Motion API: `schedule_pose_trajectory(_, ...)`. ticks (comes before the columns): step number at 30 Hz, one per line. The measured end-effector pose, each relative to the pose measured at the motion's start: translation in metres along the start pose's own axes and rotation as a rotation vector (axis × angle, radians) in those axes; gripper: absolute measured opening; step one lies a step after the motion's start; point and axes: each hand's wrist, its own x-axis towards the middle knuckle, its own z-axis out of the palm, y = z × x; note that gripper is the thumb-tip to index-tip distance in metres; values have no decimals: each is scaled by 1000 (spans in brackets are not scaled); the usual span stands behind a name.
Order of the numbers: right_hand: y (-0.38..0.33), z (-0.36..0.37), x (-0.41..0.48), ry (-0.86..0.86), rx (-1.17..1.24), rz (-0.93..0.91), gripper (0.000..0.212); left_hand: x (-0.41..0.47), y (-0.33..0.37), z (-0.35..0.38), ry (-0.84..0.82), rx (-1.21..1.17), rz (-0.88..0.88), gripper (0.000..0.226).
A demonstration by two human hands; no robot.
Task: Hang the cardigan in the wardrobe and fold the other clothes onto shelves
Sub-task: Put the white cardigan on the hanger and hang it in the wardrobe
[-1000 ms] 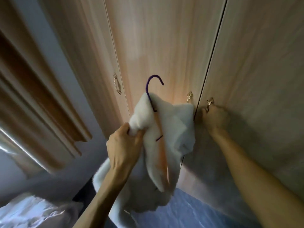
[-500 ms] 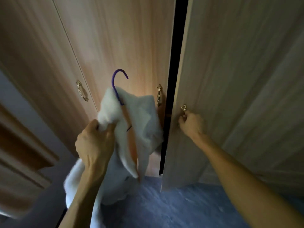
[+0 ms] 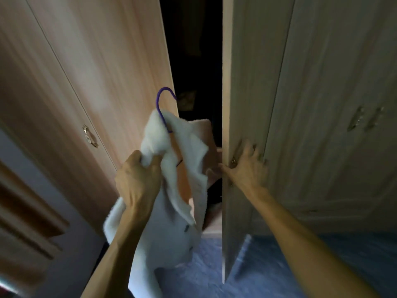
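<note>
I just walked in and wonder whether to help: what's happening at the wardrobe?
A person is putting a white cardigan away. The left hand grips the cardigan near its shoulder, and the garment sits on a hanger with a purple hook. The right hand lies on the wardrobe door near its edge, fingers spread. The door stands ajar on a dark interior. The cardigan is not yet hung inside.
</note>
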Motion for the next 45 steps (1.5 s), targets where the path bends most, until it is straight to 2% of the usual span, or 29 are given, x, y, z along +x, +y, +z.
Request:
schedule_pose_trajectory(3,21,-20,-12,159,-48,-114,118,-19,24,-7,-22,-45,19,40)
schedule_pose_trajectory(9,69,-48,-32,209,-47,-39,119,-47,57,-11,-76,-134,87,40)
schedule_pose_trajectory(12,94,-68,-41,187,-87,16,115,-56,66,-10,-92,-142,99,38)
schedule_pose_trajectory(16,115,-87,-52,284,-101,59,109,-66,73,-3,-104,-170,120,35)
schedule_pose_trajectory(21,118,-106,-57,342,-57,-68,93,-76,79,4,-133,-178,124,40)
schedule_pose_trajectory(25,97,-115,-57,355,91,-264,73,-80,76,4,-158,-210,143,38)
schedule_pose_trajectory(33,34,-110,-10,220,344,-451,46,-70,36,-20,-120,-188,121,30)
schedule_pose_trajectory(37,-17,-95,14,167,376,-496,44,-54,4,-28,-86,-134,105,30)
schedule_pose_trajectory(41,-72,-71,43,72,387,-560,46,-29,-20,-33,-41,-30,52,43)
schedule_pose_trajectory(45,-125,-43,82,-6,400,-526,49,2,-41,-35,-14,15,82,49)
